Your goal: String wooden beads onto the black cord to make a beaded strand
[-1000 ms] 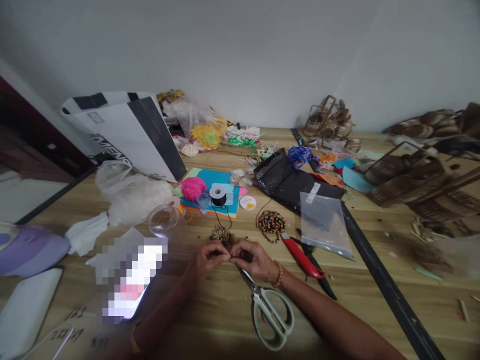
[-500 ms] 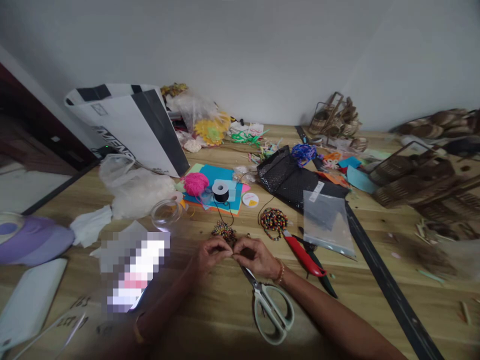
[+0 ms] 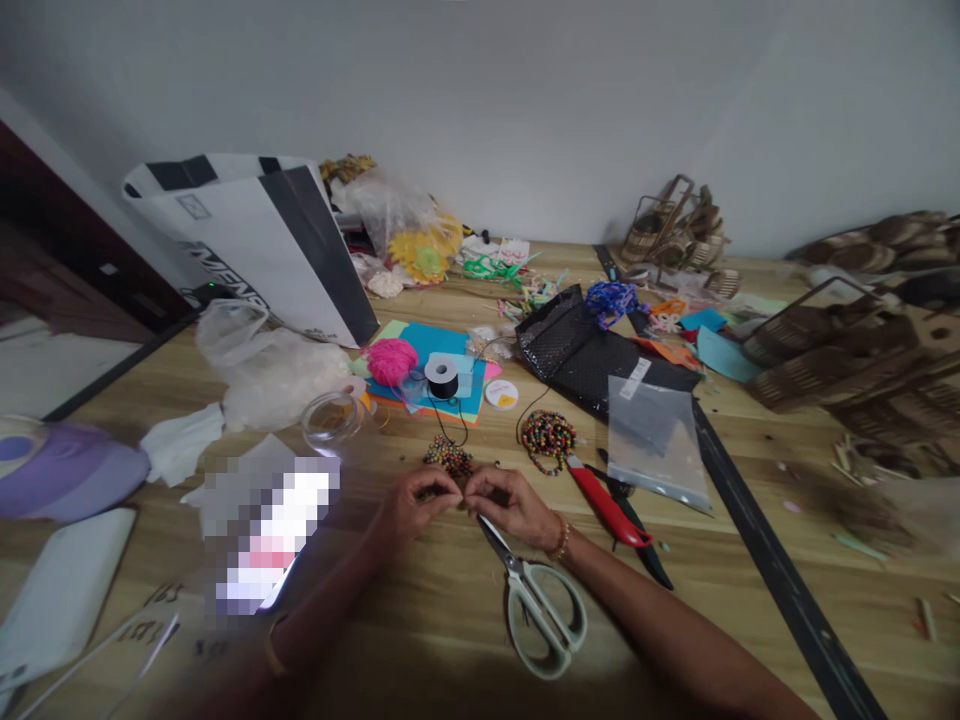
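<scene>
My left hand (image 3: 416, 508) and my right hand (image 3: 514, 505) meet fingertip to fingertip above the wooden table, each in a pinch. Whatever lies between the fingers is too small to make out. Just beyond them is a heap of multicoloured beads (image 3: 448, 455), partly hidden by my fingers. Black cord runs from the heap up to a spool of black cord (image 3: 442, 378). A coil of strung beads (image 3: 548, 440) lies to the right. White-handled scissors (image 3: 541, 615) rest below my right hand, blades pointing toward it.
Red-handled pliers or cutter (image 3: 609, 508) lie right of my right wrist, near a clear zip bag (image 3: 660, 445) and a black bubble mailer (image 3: 592, 350). A lit phone (image 3: 281, 535) and a glass jar (image 3: 331, 422) stand left. Woven baskets (image 3: 817, 350) crowd the right side.
My right hand has tilted a little and its fingers have closed closer together. More of the scissor blades shows. The camera view has shifted slightly; the table items stay put.
</scene>
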Motion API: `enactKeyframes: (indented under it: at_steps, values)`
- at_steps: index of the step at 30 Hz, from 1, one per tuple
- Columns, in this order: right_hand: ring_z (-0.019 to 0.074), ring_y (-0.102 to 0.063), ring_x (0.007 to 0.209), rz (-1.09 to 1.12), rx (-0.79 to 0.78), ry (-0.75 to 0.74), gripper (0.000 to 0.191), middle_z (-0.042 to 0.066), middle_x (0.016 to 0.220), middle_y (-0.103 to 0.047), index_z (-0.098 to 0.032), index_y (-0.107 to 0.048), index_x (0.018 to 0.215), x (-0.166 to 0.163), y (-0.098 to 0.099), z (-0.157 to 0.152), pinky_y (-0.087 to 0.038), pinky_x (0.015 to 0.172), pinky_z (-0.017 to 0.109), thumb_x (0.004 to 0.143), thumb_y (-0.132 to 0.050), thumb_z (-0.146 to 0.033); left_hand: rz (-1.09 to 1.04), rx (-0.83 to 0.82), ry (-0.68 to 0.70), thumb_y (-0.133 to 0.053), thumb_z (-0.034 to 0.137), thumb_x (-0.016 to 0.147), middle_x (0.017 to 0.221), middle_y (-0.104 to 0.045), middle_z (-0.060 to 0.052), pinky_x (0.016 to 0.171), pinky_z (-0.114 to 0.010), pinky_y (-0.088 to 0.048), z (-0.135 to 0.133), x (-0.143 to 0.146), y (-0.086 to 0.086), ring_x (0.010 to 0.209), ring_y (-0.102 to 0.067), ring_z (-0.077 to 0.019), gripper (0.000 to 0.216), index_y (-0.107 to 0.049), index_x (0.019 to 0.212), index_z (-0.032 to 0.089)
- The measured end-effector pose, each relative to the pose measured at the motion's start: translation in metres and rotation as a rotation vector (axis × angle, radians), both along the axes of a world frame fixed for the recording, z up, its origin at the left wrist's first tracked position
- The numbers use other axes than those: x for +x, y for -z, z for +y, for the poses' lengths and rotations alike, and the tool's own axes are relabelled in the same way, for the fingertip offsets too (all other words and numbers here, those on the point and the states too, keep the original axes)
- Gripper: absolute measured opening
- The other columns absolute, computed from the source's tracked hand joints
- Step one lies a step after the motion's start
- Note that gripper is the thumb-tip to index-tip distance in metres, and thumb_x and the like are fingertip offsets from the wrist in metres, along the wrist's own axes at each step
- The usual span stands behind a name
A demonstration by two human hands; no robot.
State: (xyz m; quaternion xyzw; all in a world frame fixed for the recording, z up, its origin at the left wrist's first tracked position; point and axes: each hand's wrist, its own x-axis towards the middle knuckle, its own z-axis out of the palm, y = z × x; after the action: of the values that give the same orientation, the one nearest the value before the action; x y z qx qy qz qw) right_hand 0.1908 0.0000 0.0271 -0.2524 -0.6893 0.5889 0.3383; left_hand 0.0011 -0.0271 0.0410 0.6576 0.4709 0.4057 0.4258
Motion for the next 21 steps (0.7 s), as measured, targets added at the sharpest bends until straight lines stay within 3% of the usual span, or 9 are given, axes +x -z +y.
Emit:
enactKeyframes:
  at_steps: [5, 13, 21]
  values:
    - [0.0098, -0.045, 0.057, -0.015, 0.039, 0.054, 0.032, 0.0, 0.063, -0.051, -0.014, -0.06, 0.075, 0.001, -0.001, 0.003, -0.038, 0.054, 0.021, 0.086, -0.058, -0.043, 0.202, 0.018, 0.081, -0.061, 0.024, 0.076, 0.07, -0.064, -0.004, 0.068, -0.027, -0.044, 0.007, -0.016, -0.008, 0.069, -0.058, -0.0161, 0.012, -0.067, 0.071, 0.015]
    - [0.0132, -0.051, 0.067, -0.024, 0.15, 0.093, 0.031, 0.004, 0.072, -0.057, -0.014, -0.063, 0.075, 0.001, -0.002, 0.006, -0.042, 0.064, 0.024, 0.087, -0.057, -0.042, 0.696, -0.007, 0.208, -0.055, 0.017, 0.076, 0.082, -0.063, -0.002, 0.072, -0.029, -0.042, 0.007, -0.048, -0.024, 0.076, -0.057, -0.0174, 0.013, -0.068, 0.079, 0.02]
    - [0.0129, -0.051, 0.066, -0.039, 0.163, 0.103, 0.031, 0.003, 0.071, -0.057, -0.014, -0.062, 0.075, 0.001, -0.001, 0.006, -0.042, 0.062, 0.024, 0.088, -0.055, -0.041, 0.723, -0.078, 0.202, -0.052, 0.013, 0.071, 0.079, -0.056, 0.0, 0.069, -0.027, -0.04, 0.004, -0.041, -0.015, 0.072, -0.052, -0.0161, 0.008, -0.054, 0.075, 0.019]
